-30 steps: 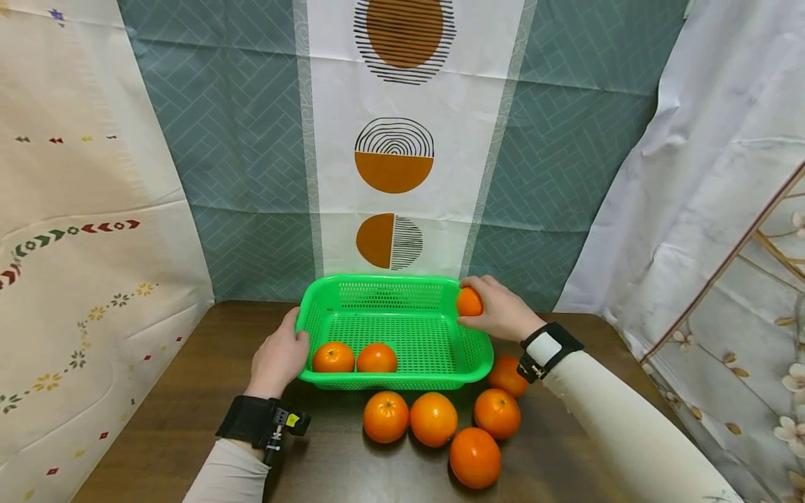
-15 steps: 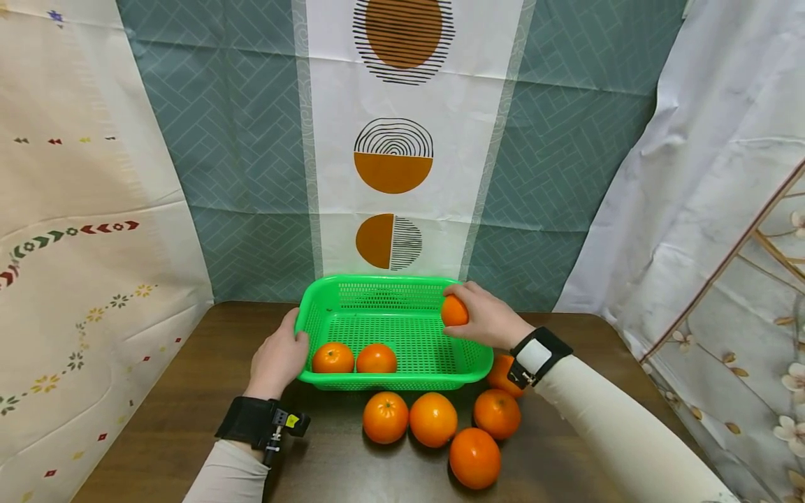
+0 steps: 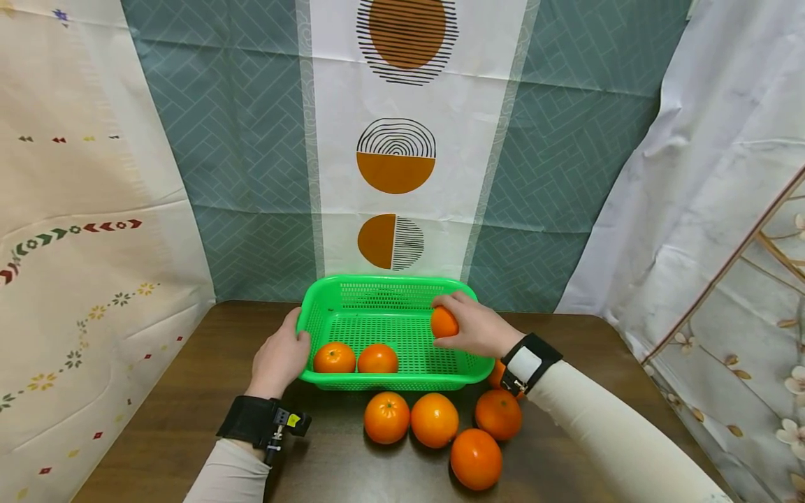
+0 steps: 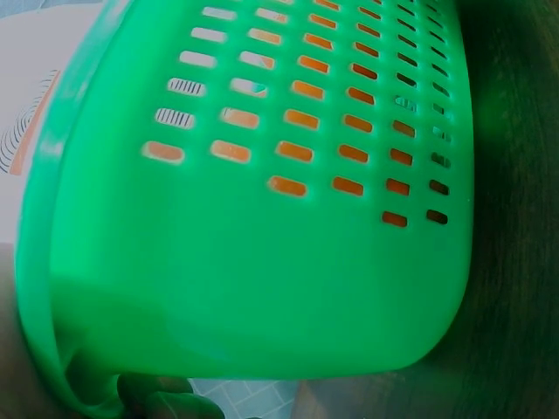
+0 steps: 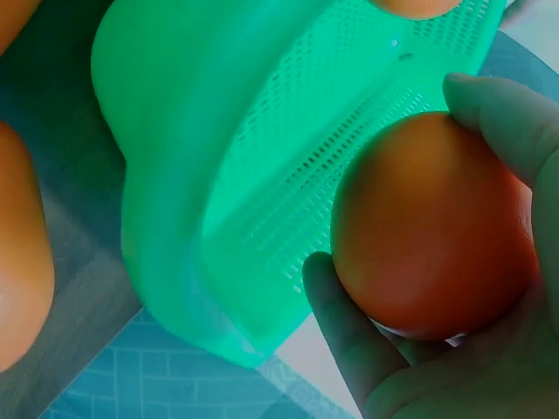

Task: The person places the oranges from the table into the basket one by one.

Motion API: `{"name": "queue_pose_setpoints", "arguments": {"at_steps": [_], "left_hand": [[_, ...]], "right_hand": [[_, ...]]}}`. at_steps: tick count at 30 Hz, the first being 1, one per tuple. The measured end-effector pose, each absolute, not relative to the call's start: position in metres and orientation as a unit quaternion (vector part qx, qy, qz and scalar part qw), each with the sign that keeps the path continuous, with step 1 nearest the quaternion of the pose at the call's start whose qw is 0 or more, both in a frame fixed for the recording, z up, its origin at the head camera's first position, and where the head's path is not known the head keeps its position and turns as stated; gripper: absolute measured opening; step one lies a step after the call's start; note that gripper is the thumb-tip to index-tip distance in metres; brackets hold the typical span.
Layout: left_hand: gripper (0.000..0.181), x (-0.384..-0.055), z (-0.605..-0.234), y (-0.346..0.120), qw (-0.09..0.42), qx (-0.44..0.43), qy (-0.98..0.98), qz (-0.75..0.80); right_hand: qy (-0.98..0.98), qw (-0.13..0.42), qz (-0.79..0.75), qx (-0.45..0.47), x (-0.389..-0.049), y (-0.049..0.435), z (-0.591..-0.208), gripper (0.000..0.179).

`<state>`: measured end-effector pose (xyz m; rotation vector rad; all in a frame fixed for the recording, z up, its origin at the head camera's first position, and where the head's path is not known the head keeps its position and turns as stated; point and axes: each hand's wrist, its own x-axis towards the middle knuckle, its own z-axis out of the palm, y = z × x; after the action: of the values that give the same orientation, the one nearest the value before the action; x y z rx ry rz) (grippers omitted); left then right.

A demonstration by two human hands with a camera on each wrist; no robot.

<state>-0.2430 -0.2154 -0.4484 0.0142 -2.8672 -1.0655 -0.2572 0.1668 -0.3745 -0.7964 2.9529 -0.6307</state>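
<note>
A green plastic basket [image 3: 390, 378] with perforated walls stands on the table. My left hand [image 3: 279, 356] grips its left rim; in the left wrist view the basket's slotted wall [image 4: 244, 262] fills most of the picture. My right hand [image 3: 478, 327] holds an orange [image 3: 444, 322] over the right part of the basket. Close up in the right wrist view, thumb and fingers curl round that orange [image 5: 432, 227]. Inside the basket two more oranges, one at the left [image 3: 335, 358] and one beside it [image 3: 378, 359], lie along the near wall.
Several oranges lie on the brown table [image 3: 245, 328] in front of the basket, among them one orange [image 3: 386, 418] near the middle and another orange [image 3: 476, 459] closest to me. One is partly hidden behind my right wrist. A patterned curtain [image 3: 251, 175] hangs behind.
My right hand has carried its orange leftward and slightly down, from the basket's right rim to over its inside. The left hand stays on the rim.
</note>
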Motion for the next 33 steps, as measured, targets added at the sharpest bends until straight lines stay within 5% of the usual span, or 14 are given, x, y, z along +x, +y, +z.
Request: {"name": "queue_pose_setpoints", "arguments": {"at_steps": [33], "left_hand": [[0.061, -0.243, -0.449, -0.215, 0.044, 0.005, -0.936, -0.349]], "right_hand": [[0.944, 0.071, -0.155, -0.281, -0.256, 0.145, -0.400, 0.061]]}}
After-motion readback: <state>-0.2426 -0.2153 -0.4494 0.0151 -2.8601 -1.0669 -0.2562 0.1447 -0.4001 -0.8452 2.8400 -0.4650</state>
